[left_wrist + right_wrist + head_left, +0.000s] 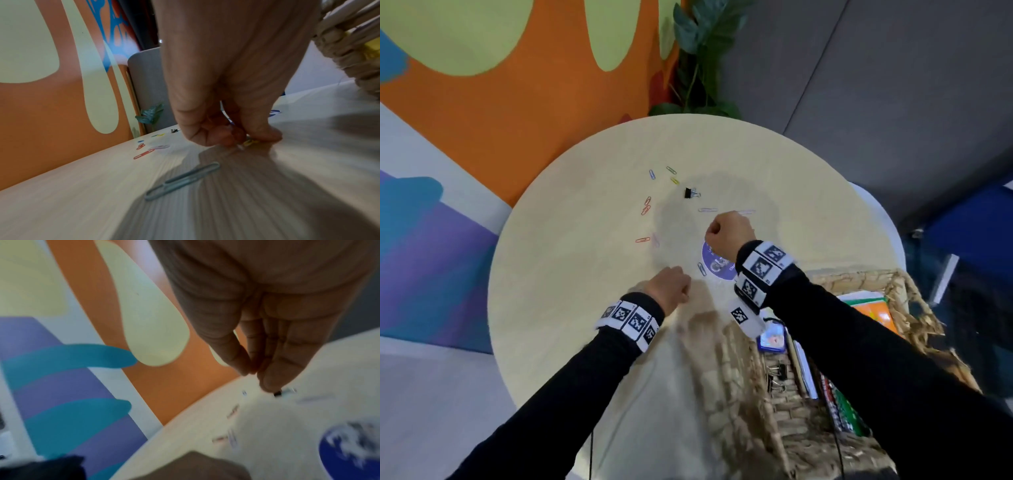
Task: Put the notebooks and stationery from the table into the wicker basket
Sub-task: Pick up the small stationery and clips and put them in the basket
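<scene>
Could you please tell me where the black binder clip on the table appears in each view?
Head: the binder clip lies past both hands, near the table's middle.
Left wrist: small and far, left of the left hand, at.
Right wrist: blurred, just under the right hand's fingertips, at.
Shared landmark: the orange wall.

I see a round pale wood tabletop (pixel 571 308). Coloured paper clips (pixel 643 240) lie scattered across its middle, a black binder clip (pixel 690 193) among them, a round blue-purple disc (pixel 714 265) nearer me, and a wicker basket (pixel 736 394) stands at its right edge.
</scene>
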